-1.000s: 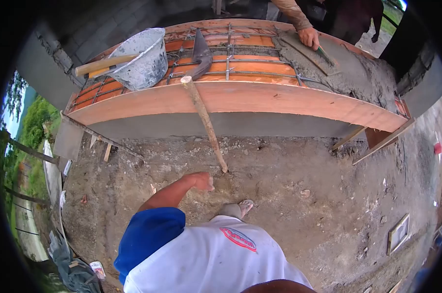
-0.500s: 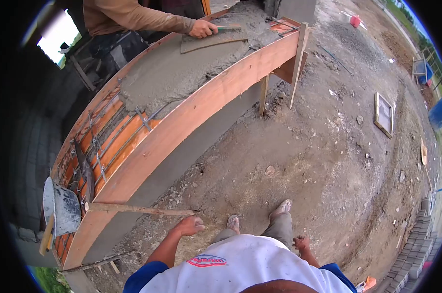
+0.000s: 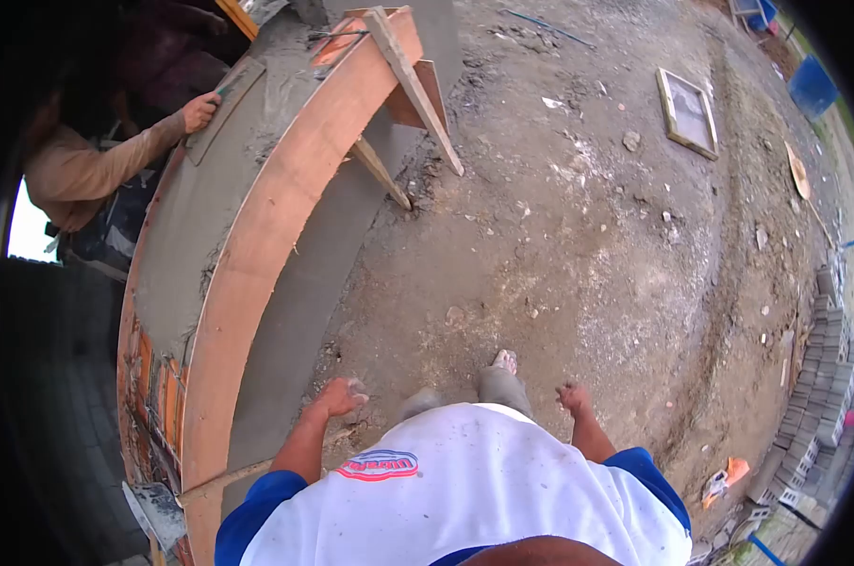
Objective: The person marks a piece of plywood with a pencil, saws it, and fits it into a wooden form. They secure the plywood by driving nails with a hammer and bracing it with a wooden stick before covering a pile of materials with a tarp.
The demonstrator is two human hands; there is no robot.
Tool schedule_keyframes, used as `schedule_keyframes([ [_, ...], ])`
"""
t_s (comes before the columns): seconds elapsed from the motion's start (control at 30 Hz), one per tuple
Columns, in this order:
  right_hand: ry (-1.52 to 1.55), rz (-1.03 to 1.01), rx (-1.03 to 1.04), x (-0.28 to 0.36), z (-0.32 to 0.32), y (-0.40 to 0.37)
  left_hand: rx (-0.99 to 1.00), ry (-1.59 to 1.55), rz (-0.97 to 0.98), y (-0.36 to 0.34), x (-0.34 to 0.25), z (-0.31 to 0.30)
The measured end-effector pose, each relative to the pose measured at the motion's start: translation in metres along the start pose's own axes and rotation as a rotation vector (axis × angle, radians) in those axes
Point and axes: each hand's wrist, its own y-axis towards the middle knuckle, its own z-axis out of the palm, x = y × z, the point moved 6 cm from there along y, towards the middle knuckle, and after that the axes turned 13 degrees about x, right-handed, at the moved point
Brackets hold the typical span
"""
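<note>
My left hand (image 3: 341,397) hangs in front of my body, its fingers curled in with nothing visible in them. It is nearest to the curved plywood form (image 3: 257,222) on the left, without touching it. My right hand (image 3: 574,399) hangs over the dirt on the other side, also loosely curled and holding nothing I can see. Wet grey concrete (image 3: 177,241) fills much of the form. Orange boards and steel bars (image 3: 158,387) show at its near end. Another person's hand (image 3: 200,112) holds a flat float (image 3: 227,111) on the concrete.
Wooden props (image 3: 417,94) brace the form's far end and reach the ground. A bucket (image 3: 158,514) stands at the lower left. A framed screen (image 3: 688,113) lies on the dirt, a shovel (image 3: 797,170) beyond it. Stacked hollow blocks (image 3: 813,406) line the right edge.
I have stepped forward and my view has turned, so the form and the bucket sit further left and lower. The other person's hand has moved along the concrete with the float. My hands remain empty.
</note>
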Motion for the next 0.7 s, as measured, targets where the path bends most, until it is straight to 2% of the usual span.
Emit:
schedule_keyframes([
  [0.03, 0.020, -0.087, -0.035, 0.067, -0.043, -0.032, -0.062, -0.091, 0.017, 0.003, -0.026, -0.025],
  [0.07, -0.009, -0.193, -0.082, 0.089, -0.070, -0.024, -0.049, -0.108, 0.033, 0.010, -0.047, -0.035],
  [0.13, 0.134, -0.212, -0.133, 0.144, -0.127, -0.040, -0.062, -0.165, 0.056, 0.027, -0.081, -0.056],
  [0.17, 0.231, -0.231, -0.142, 0.149, -0.144, -0.036, -0.029, -0.142, 0.062, 0.036, -0.096, -0.058],
  [0.27, 0.233, -0.223, -0.196, 0.158, -0.188, -0.017, 0.058, 0.005, 0.086, 0.081, -0.124, -0.062],
  [0.33, 0.091, -0.186, -0.149, 0.142, -0.203, 0.010, 0.134, 0.211, 0.121, 0.138, -0.118, -0.052],
  [0.4, -0.131, -0.119, -0.222, 0.109, -0.206, 0.047, 0.286, 0.212, 0.084, 0.167, -0.137, -0.065],
  [0.47, -0.207, -0.127, -0.152, 0.120, -0.222, 0.052, 0.403, 0.221, 0.096, 0.201, -0.158, -0.091],
  [0.5, -0.337, -0.072, -0.046, 0.119, -0.231, 0.065, 0.442, 0.228, 0.126, 0.218, -0.173, -0.110],
  [0.53, -0.449, -0.052, -0.062, 0.144, -0.252, 0.057, 0.467, 0.241, 0.161, 0.239, -0.191, -0.143],
  [0.57, -0.387, -0.020, -0.029, 0.177, -0.278, 0.039, 0.360, 0.354, 0.170, 0.255, -0.216, -0.180],
  [0.63, -0.707, -0.090, 0.196, 0.210, -0.306, 0.048, 0.278, 0.197, 0.172, 0.267, -0.296, -0.281],
  [0.7, -0.143, 0.159, 0.177, 0.236, -0.356, 0.050, 0.164, 0.050, 0.300, 0.307, -0.360, -0.363],
])
